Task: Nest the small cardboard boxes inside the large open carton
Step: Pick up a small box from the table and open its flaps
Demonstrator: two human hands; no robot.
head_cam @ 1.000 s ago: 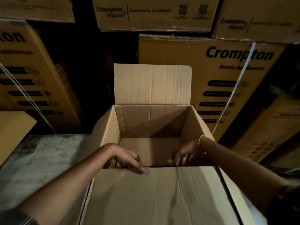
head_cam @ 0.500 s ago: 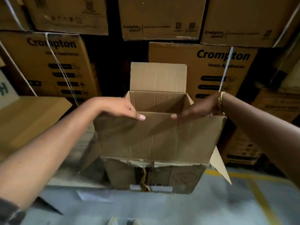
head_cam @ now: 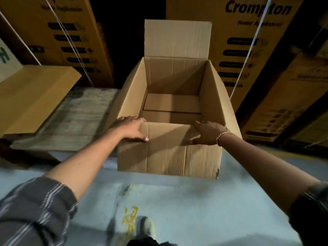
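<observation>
Trouble from here would most likely come from the grip itself: the large open carton [head_cam: 166, 155] is held only by its thin near rim, so in my judgement a hard pull or lift could buckle that wall or let the far end sag and swing, since nothing supports it there. Its rear flap [head_cam: 177, 38] stands upright just in front of the stacked Crompton-printed cartons [head_cam: 248, 32] and could catch on them, or fold inward over the opening and block whatever is lowered in. Whether the carton rests on something or hangs clear of the pale floor [head_cam: 195, 210] cannot be told, and a shoe [head_cam: 149, 226] lies near the line it would take if it slipped. The left hand [head_cam: 132, 129] clasps the near-left corner, fingers laid over the top edge and thumb pressed on the outer face, so it pinches the rim between them. The right hand [head_cam: 208, 133], with a gold bracelet [head_cam: 222, 134] at the wrist, does the same at the near-right corner, fingers hooked over the edge toward the inside and thumb on the front. The carton sits centred between the arms, mouth up. On its bottom lie flat cardboard panels [head_cam: 172, 102] split by seams; whether these are small cardboard boxes already nested or only the bottom flaps I cannot tell. A weathered board [head_cam: 71, 121] lies to the left.
</observation>
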